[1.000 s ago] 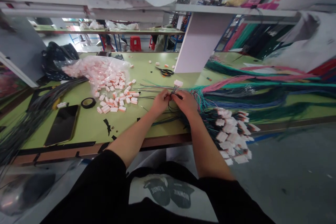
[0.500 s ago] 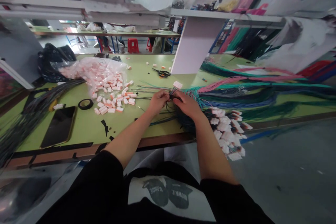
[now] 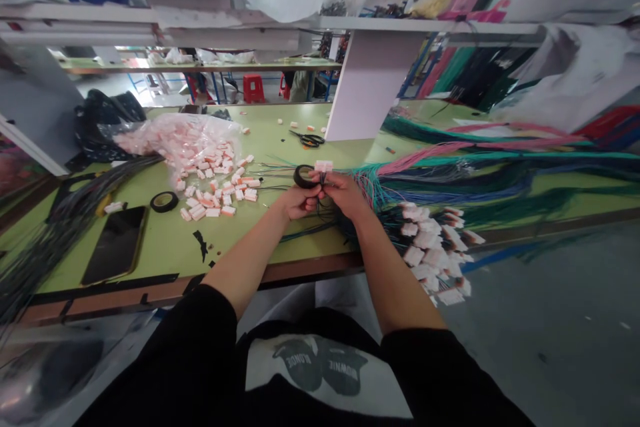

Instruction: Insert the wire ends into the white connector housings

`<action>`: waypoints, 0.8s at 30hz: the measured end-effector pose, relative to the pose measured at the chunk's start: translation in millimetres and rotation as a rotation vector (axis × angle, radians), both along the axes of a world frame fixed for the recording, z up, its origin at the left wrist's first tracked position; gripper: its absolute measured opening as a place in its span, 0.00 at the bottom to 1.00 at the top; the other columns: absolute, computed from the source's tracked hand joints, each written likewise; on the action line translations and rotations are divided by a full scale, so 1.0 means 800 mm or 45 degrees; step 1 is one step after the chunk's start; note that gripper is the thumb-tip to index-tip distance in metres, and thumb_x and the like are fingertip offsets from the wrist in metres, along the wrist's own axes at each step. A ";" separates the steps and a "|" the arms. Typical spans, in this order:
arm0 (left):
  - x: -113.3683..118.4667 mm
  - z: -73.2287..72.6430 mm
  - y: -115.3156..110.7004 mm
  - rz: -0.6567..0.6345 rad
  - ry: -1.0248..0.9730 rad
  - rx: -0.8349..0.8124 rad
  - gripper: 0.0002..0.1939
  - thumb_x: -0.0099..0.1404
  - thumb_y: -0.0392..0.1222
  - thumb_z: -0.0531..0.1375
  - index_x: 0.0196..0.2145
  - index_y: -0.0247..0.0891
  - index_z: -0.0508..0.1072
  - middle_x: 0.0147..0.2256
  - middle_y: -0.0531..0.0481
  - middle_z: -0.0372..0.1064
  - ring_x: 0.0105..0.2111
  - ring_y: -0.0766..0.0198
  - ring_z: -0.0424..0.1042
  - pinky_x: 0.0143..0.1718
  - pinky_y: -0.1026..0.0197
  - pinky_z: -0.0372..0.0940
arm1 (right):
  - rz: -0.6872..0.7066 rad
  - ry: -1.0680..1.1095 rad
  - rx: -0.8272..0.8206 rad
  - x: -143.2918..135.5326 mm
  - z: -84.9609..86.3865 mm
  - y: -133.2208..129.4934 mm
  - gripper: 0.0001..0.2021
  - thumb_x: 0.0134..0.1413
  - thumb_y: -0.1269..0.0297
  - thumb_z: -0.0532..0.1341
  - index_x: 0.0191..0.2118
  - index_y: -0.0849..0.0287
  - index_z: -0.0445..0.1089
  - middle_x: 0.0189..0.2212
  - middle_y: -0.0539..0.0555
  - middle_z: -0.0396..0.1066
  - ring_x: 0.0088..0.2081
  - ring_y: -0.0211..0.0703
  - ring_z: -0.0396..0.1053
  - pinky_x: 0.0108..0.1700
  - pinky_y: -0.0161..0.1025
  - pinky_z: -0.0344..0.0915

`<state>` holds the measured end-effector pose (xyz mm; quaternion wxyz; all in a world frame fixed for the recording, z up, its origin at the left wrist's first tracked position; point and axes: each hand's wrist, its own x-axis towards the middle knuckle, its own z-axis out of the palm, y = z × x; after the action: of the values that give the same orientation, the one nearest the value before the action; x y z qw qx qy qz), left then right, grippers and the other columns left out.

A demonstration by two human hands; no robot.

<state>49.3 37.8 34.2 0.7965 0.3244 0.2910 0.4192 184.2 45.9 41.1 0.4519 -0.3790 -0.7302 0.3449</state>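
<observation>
Smartphone, scissors: laid on desk. Black tape roll, newly visible, held by left grip; wires by right grip.

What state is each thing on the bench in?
Left hand: closed at the wires
Right hand: closed at the same wires
White connector: wired, above the hands
Tape roll beside left hand: tilted
Tape roll beside phone: lying flat
Phone: flat, screen dark
Plastic bag: open, connectors spilling out
Scissors: lying flat, blade opening unclear
</observation>
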 end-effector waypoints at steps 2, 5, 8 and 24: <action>0.005 -0.004 0.000 0.064 -0.033 0.056 0.10 0.56 0.31 0.61 0.24 0.32 0.61 0.16 0.59 0.57 0.11 0.82 0.46 0.12 0.76 0.40 | 0.191 0.237 -0.207 -0.001 0.003 0.000 0.08 0.33 0.70 0.59 0.26 0.56 0.72 0.31 0.48 0.72 0.27 0.35 0.63 0.36 0.37 0.62; 0.013 -0.010 -0.002 0.180 -0.116 0.201 0.08 0.53 0.30 0.61 0.25 0.33 0.62 0.16 0.59 0.59 0.11 0.81 0.48 0.12 0.74 0.41 | 0.289 0.668 -0.364 -0.005 0.009 -0.002 0.06 0.27 0.69 0.64 0.21 0.56 0.70 0.27 0.47 0.70 0.29 0.34 0.64 0.29 0.32 0.61; 0.016 -0.012 -0.005 0.245 -0.135 0.439 0.09 0.49 0.29 0.61 0.28 0.34 0.65 0.17 0.59 0.61 0.11 0.79 0.51 0.13 0.72 0.44 | 0.148 0.849 -0.477 -0.005 0.017 -0.006 0.09 0.27 0.63 0.67 0.21 0.57 0.68 0.23 0.46 0.68 0.25 0.33 0.63 0.24 0.31 0.58; 0.008 0.005 -0.014 0.460 0.578 0.772 0.05 0.55 0.31 0.57 0.29 0.36 0.62 0.13 0.63 0.58 0.11 0.77 0.53 0.15 0.72 0.46 | -0.392 -0.548 0.306 0.008 0.046 -0.030 0.14 0.47 0.61 0.57 0.40 0.60 0.69 0.33 0.54 0.72 0.34 0.43 0.66 0.37 0.39 0.61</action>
<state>55.5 26.3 38.6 0.4944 0.5720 0.3747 0.5366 190.2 22.3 78.1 0.3754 -0.4934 -0.7788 0.0949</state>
